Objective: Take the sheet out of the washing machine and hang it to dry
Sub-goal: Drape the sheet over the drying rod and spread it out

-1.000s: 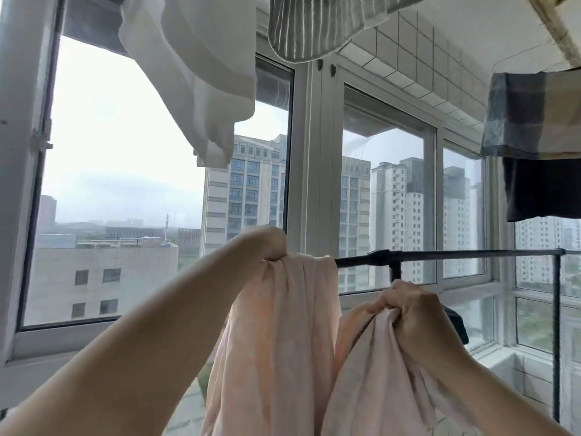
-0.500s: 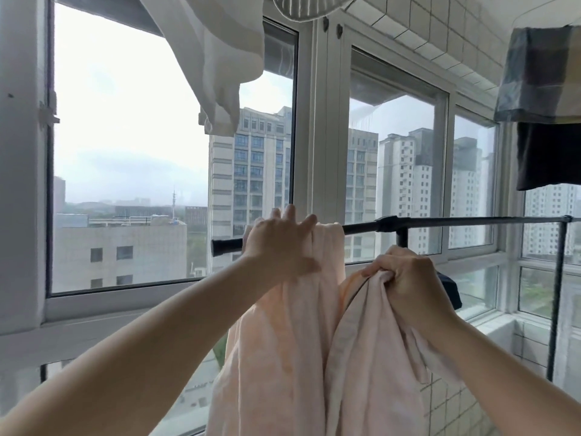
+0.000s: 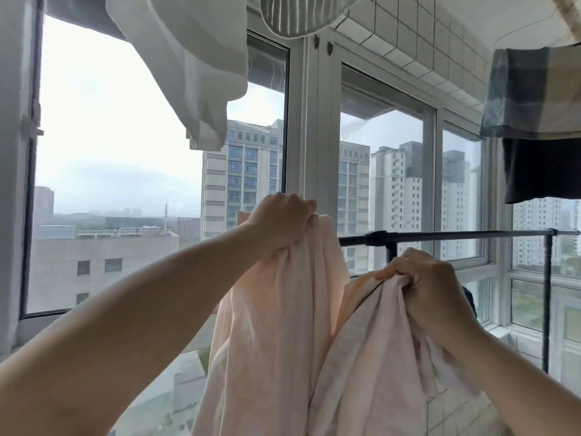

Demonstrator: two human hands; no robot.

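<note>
A pale pink sheet (image 3: 283, 325) hangs in long folds in front of me, bunched at the top. My left hand (image 3: 284, 223) grips its upper edge, lifted just above the height of the black drying rail (image 3: 456, 236), whose left end is hidden behind the cloth. My right hand (image 3: 424, 286) grips another bunch of the same sheet lower down, in front of and below the rail. The rail runs to the right, where a black upright post (image 3: 547, 297) carries it.
Large windows (image 3: 390, 190) stand close behind the rail. Overhead hang a white cloth (image 3: 191, 55), a striped garment (image 3: 298, 14), and at the upper right a checked cloth (image 3: 534, 92) over a dark one (image 3: 544, 171). A tiled wall (image 3: 456, 413) lies low at the right.
My left hand has gone from lying with spread fingers on the sheet at the rail to gripping the cloth and lifting it. My right hand still holds its bunch.
</note>
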